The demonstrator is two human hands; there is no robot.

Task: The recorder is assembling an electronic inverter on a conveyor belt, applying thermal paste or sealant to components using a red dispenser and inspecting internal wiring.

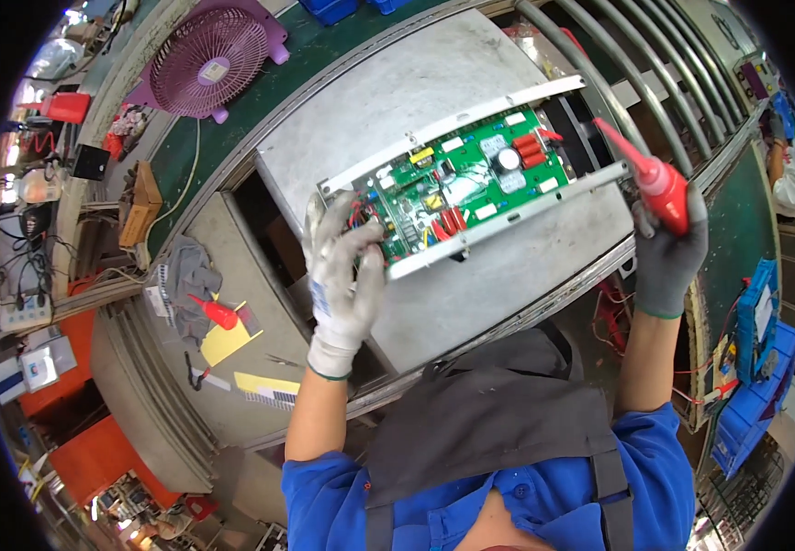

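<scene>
We had our right hand (673, 253), in a grey glove, clamped around a red squeeze bottle (662, 193), its long nozzle slanting up and to the left, beside the right end of a green circuit board (462, 188). Our left hand (344, 275), in a white glove, lay at the board's left end, fingers spread near the wires; we could not tell whether it pinched the frame or merely rested there.

The board sat between 2 pale metal rails (457, 126) on a grey metal plate (370, 83) in front of us, slanted so that its right end lay farther from us.

Writing was scattered about, though small. Blue print ran across the back of our left glove, and a yellow block (422, 156) on the board bore dark marks. A pale label (215, 71) sat on the hub of a purple fan (177, 69) at the upper left. On the left bench, a 2nd red bottle (221, 315) lay by a yellow sheet (226, 347) and a grey cloth (194, 275). Far right, a blue case (767, 275) carried a white label (764, 314).
</scene>
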